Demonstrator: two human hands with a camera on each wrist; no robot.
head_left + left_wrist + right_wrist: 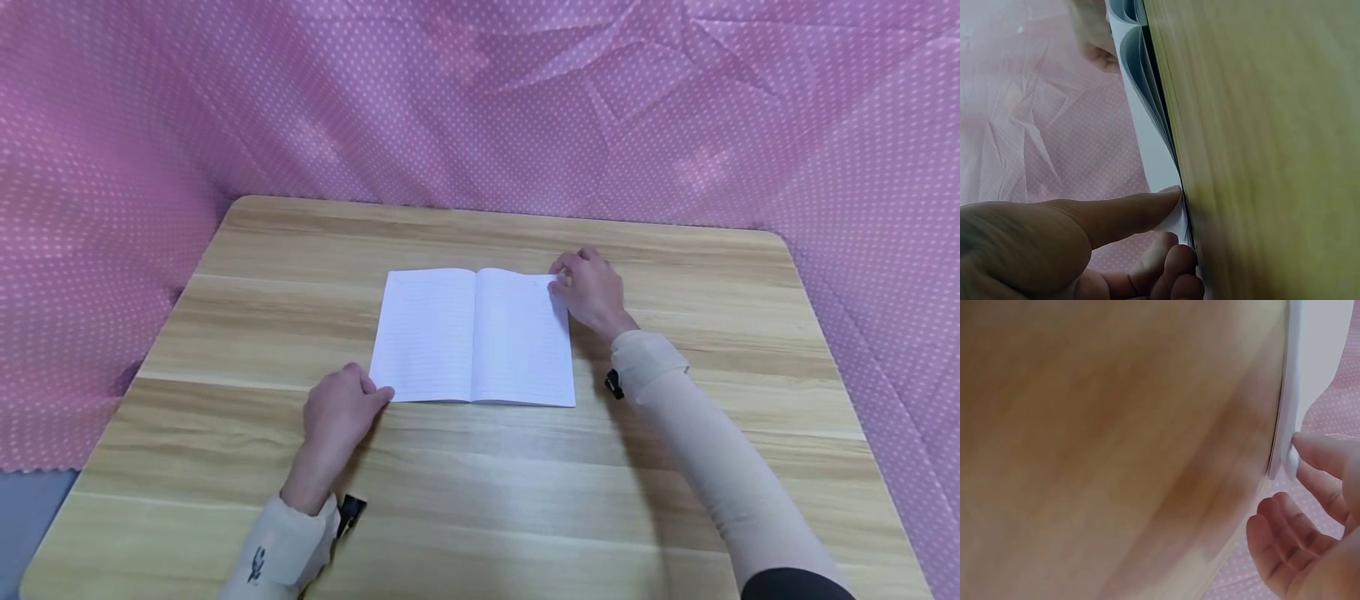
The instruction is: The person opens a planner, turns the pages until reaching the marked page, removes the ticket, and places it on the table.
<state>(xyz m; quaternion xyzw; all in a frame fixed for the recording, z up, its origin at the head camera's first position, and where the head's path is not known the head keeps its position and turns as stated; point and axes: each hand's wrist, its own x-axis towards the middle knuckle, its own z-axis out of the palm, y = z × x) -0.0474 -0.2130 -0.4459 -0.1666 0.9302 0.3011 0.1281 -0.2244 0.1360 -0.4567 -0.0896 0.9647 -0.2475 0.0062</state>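
Note:
An open notebook (431, 337) lies on the wooden table, its two lined white pages facing up and the spine running away from me. At its near left corner is my left hand (341, 410). In the left wrist view, that thumb (1125, 215) presses on the top page while the curled fingers sit at the notebook's edge, pinching the corner. My right hand (595, 292) is at the far right corner. The right wrist view has its thumb and index finger pinching page edges (1294, 425), with the other fingers (1282, 540) bent beside the notebook.
The wood-grain table (480, 492) has rounded far corners. Pink polka-dot cloth (480, 108) hangs behind it and along both sides. Each wrist wears a pale cuff with a small black device, such as the one (349, 515) by the left wrist.

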